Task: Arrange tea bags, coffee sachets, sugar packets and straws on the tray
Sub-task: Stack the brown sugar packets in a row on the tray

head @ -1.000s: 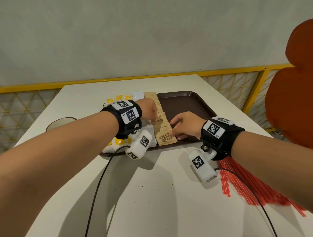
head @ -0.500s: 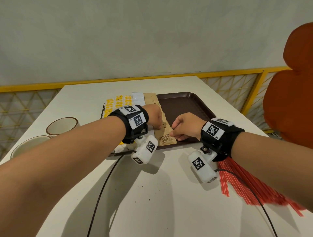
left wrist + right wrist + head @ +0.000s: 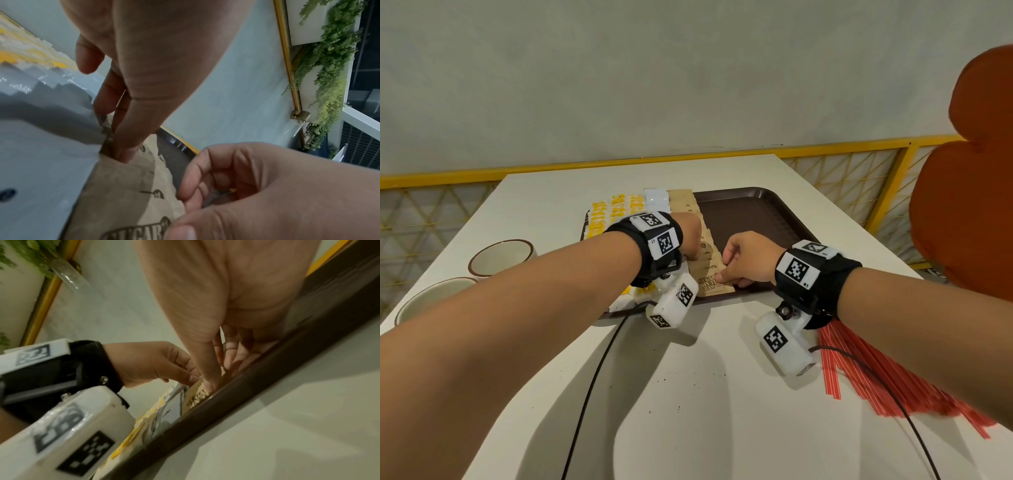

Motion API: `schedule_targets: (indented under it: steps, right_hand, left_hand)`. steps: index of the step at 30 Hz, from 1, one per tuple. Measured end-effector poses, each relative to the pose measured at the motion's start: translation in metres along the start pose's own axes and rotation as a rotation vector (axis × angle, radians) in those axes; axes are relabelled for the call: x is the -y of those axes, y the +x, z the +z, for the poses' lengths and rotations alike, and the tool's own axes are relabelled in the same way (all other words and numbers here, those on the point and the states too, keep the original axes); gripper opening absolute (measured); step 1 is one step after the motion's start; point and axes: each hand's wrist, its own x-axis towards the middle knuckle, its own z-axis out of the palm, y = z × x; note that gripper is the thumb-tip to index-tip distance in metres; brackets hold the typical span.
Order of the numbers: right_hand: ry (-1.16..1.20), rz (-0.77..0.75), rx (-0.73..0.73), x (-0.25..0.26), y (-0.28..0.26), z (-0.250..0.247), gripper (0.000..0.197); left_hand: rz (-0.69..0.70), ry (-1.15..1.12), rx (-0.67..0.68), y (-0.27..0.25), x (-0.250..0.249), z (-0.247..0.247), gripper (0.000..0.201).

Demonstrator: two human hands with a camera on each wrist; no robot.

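White table, brown tray, both grips (left hand, right hand) pinching sugar packets.

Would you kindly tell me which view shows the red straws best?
The head view: the red straws lie fanned on the table, partly under the right forearm. Neither wrist view shows them.
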Motion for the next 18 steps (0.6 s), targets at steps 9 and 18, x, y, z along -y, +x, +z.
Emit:
schedule_targets:
  steps: [9, 18]
  right_hand:
    - [-0.011, -0.025, 0.004, 0.004, -0.004, -0.003, 0.025]
    - [0.163, -0.008, -0.017, 0.022, -0.008, -0.004, 0.039]
  left_hand:
    - [-0.019, -0.106, -0.052, -0.005, 0.005, -0.014, 0.024]
    - [-0.152, -0.648, -0.334, -0.032, 0.051, -0.026, 0.036]
